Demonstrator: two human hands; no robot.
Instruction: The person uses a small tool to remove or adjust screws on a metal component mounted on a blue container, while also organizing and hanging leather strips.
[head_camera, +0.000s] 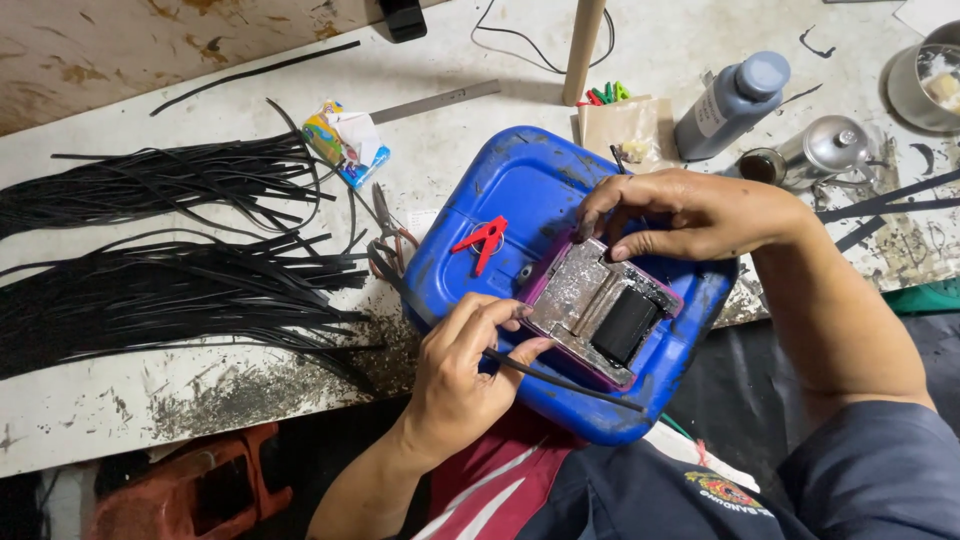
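Observation:
A blue plastic container (520, 185) lies on its side at the bench edge, over my lap. On it rests a small purple-framed metal device (580, 295) with a black roller (625, 325). My left hand (462, 375) pinches a thin black strip (570, 382) that runs along the device's near edge. My right hand (690, 215) presses down on the device's far edge with its fingertips. A red clip (482, 240) lies on the blue container, left of the device.
Bundles of black strips (160, 260) cover the bench on the left. A snack wrapper (345, 140), a metal ruler (435, 100), scissors (385, 225), a grey bottle (730, 100), a metal can (825, 150) and a wooden post (583, 45) stand behind. An orange stool (190, 490) sits below.

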